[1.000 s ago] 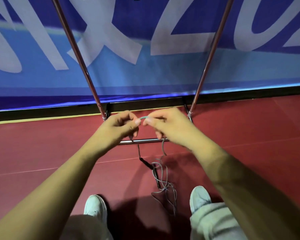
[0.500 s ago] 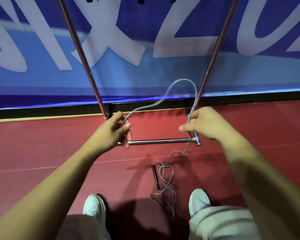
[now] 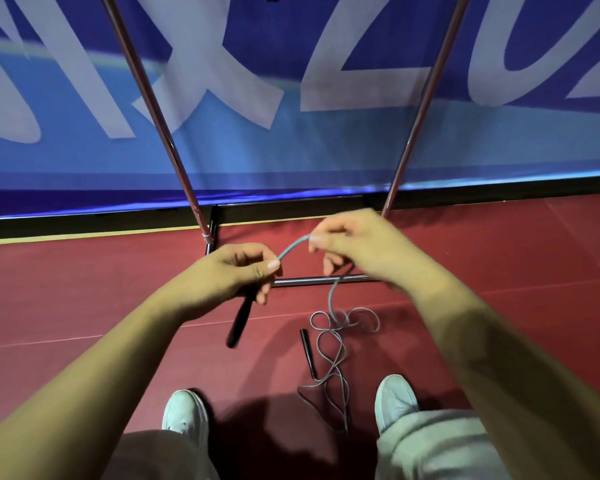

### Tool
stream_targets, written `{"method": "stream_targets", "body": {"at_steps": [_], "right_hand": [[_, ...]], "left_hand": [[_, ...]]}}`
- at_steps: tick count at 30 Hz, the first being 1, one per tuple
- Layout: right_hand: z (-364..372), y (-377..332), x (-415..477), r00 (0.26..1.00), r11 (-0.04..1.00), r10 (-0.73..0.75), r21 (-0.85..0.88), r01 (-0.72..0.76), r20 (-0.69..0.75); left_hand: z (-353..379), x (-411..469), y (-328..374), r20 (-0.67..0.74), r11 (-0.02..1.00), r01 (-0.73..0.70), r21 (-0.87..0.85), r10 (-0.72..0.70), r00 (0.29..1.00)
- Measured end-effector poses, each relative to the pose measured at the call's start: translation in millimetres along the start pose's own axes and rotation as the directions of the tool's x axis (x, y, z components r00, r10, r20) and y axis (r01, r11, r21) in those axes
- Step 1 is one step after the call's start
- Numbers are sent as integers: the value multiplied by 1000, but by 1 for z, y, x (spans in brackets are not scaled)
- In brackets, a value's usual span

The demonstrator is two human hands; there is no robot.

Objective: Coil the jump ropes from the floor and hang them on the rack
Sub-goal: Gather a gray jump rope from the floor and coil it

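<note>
Hands have closed in: left hand and right hand, wide apart half a second ago with a tall arch of rope between them, now sit near each other, with a short span of rope running from left thumb to right fingertips. Black handle now sticks out below the left fingers, blurred. Pile below the right fingers has spread into wider loops.

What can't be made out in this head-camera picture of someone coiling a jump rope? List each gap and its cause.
1. Head view: the top of the rack, cut off by the upper edge.
2. Head view: any coils in the left hand, hidden by its curled fingers.
3. Head view: detail of the black handle below that hand, blurred.
4. Head view: the near end of the rope, too thin and dim to trace.
</note>
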State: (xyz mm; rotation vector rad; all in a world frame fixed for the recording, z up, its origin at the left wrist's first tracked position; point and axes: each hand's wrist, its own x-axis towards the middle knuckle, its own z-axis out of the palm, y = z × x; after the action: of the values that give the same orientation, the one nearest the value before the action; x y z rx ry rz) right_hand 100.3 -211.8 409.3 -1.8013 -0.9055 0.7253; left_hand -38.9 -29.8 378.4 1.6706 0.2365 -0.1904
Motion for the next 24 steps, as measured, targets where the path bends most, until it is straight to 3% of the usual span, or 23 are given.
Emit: {"method": "stream_targets", "body": {"at_steps": [2,4,5,7,9,15,17,20,22,24], "right_hand": [[-10,-5,4,980,986,-21,159,53,-197],[-21,-1,6,945,977,15,204,55,-326],[-23,2,6,934,984,34,177,31,-356],[-23,10,8,911,992,71,121,-24,-406],[-22,17,10,874,993,94,107,-49,-477],[-27,29,12,820,993,105,106,-54,-563],[-25,33,11,863,996,83,22,-84,-499],[-20,39,10,983,984,123,-114,-139,-139],[-14,50,9,971,940,226,-280,-196,80],[-15,68,6,928,855,341,-461,-240,150]], "left_hand": [[-4,-3,-6,86,983,74,165,-89,992],[-4,-4,-12,142,966,100,237,-137,980],[-1,-4,-14,145,978,103,180,-130,981],[3,-3,-12,112,989,99,-106,-87,990],[3,-1,-4,71,922,71,-382,-47,996],[11,-2,7,56,938,104,-331,-90,994],[12,0,13,-1,884,28,-467,-32,1000],[-6,4,17,-130,764,-136,-631,69,989],[-28,3,15,-206,547,-248,-800,138,969],[-55,-1,11,-279,267,-327,-906,202,939]]}}
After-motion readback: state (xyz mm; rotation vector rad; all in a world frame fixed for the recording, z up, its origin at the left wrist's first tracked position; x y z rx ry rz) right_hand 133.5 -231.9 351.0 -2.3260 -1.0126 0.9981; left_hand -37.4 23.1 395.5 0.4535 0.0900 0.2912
